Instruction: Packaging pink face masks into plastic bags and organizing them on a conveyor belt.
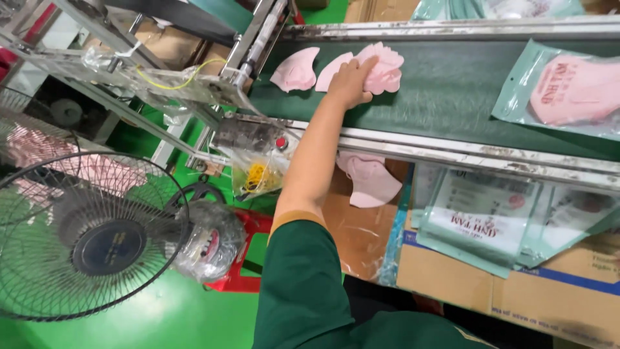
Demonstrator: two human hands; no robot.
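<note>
The person's left hand (351, 83) reaches out over the dark green conveyor belt (452, 90), arm fully extended from a dark green sleeve (300, 278). The hand is closed around a small stack of pink face masks (386, 68), fingers curled over the near edge of the stack, which lies on the belt. Just left of the stack, two more pink masks lie flat on the belt: one (296, 70) apart from the hand, the other (330, 72) partly under the wrist side of the hand. The right hand is not in view. Further right on the belt lies a sealed clear pouch with teal edges (562, 90) holding pink masks. Below the belt's metal side rail (465, 152), a loose pink mask (368, 181) rests on a brown cardboard surface (355, 232). To its right, a pile of empty printed pouches (504, 216) lies on a cardboard box (452, 278). At the left, a wire-guarded floor fan (90, 236) stands over the green floor (161, 317), near a red stool (248, 249). The machine's metal frame (194, 84) meets the belt's left end.
</note>
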